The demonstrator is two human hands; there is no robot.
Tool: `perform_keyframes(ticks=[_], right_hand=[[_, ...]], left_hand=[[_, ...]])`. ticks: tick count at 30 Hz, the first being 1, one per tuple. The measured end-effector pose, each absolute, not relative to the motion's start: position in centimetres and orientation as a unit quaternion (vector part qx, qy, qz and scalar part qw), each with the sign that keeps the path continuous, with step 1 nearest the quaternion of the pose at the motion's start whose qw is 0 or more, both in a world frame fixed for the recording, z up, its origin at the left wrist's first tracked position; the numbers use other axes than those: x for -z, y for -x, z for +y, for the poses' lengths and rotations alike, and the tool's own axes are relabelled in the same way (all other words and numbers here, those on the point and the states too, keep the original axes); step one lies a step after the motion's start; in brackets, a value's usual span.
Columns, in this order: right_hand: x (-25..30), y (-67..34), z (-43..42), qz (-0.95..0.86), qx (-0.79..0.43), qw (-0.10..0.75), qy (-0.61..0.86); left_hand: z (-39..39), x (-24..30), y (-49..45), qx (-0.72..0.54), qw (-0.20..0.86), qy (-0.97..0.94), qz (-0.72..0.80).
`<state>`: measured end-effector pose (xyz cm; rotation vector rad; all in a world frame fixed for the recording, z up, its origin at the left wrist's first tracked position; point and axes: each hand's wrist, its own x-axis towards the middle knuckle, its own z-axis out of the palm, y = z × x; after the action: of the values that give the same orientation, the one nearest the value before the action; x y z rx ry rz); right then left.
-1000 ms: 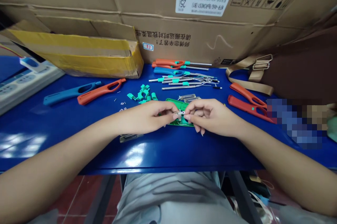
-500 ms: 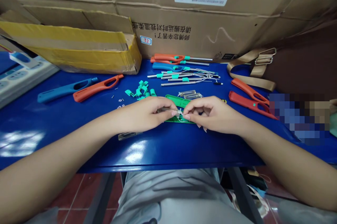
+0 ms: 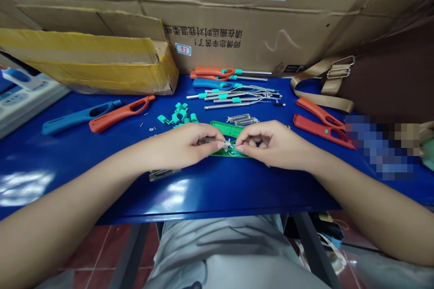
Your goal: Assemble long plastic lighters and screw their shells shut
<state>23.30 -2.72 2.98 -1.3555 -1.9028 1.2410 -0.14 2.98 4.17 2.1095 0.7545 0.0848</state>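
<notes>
My left hand (image 3: 190,144) is closed around a clear lighter fuel tank (image 3: 206,140), whose white valve end (image 3: 228,144) sticks out past the fingertips toward the right. My right hand (image 3: 274,146) is pinched just beside that end; a thin white wire or tube (image 3: 233,153) runs near its fingertips, and what lies between them is too small to make out. Below and behind both hands sit green lighter handle halves (image 3: 222,128), partly covered by the fingers. Two or more clear tanks (image 3: 242,120) lie just beyond, and another clear tank (image 3: 164,174) rests below my left wrist.
Teal plastic pieces (image 3: 178,114) and metal lighter tubes with white wires (image 3: 222,104) lie ahead. Blue (image 3: 79,118) and orange handles (image 3: 120,115) are at left, red handles (image 3: 322,130) at right. Cardboard boxes (image 3: 118,67) and a tan strap (image 3: 325,92) border the blue table (image 3: 210,203).
The view has shifted slightly. My right fingertips have moved a little apart from the white valve end, which now shows more clearly; my left hand keeps its hold on the tank.
</notes>
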Motion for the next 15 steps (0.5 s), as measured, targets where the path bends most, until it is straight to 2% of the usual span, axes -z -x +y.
perform_keyframes(ticks=[15], right_hand=[[-2.88, -23.30, -2.74, -0.710, -0.436, 0.242, 0.497]], left_hand=[[2.95, -4.19, 0.20, -0.036, 0.434, -0.846, 0.307]])
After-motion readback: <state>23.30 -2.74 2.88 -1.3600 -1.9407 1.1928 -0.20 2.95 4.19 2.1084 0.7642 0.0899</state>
